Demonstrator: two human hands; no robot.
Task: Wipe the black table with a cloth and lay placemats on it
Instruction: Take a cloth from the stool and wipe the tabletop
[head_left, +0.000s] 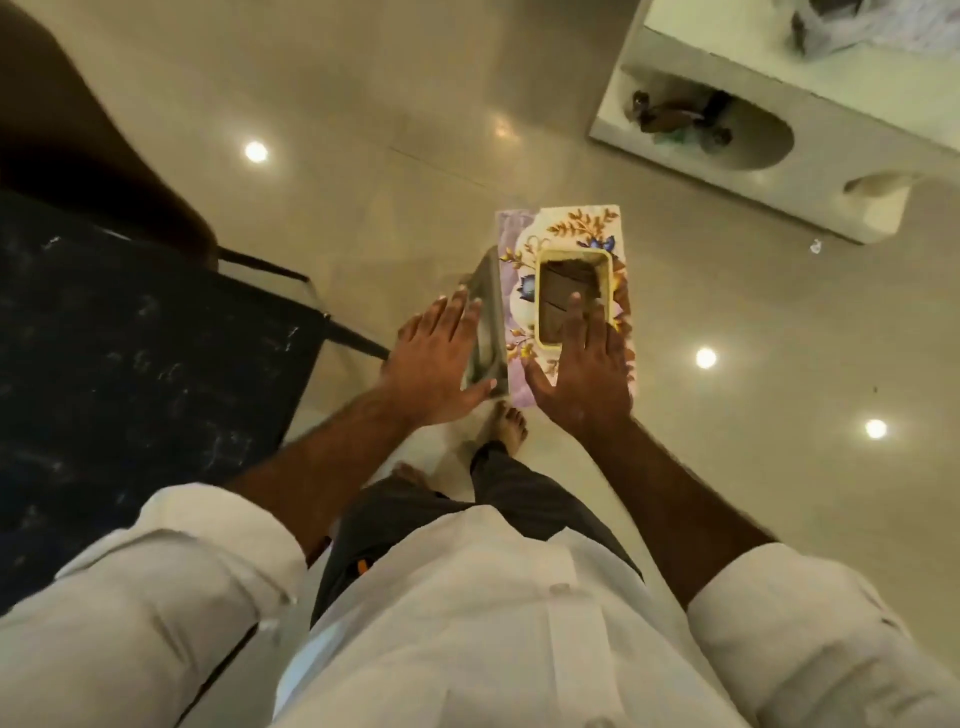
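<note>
Nearest to me are my rolled white sleeves (171, 582) and dark trousers (519, 499), with my bare feet on the glossy beige floor (727, 291). My left hand (434, 364) is flat, fingers pressed together, against the side of a floral tissue box (566, 234). My right hand (584, 374) lies spread on top of it, fingertips reaching into the cream-rimmed opening. I can read no writing on the box. The black table (130, 353), streaked with white, sits to my left, touching neither hand. I can see no cloth or placemats. Farther off stands a white shelf unit (779, 171).
</note>
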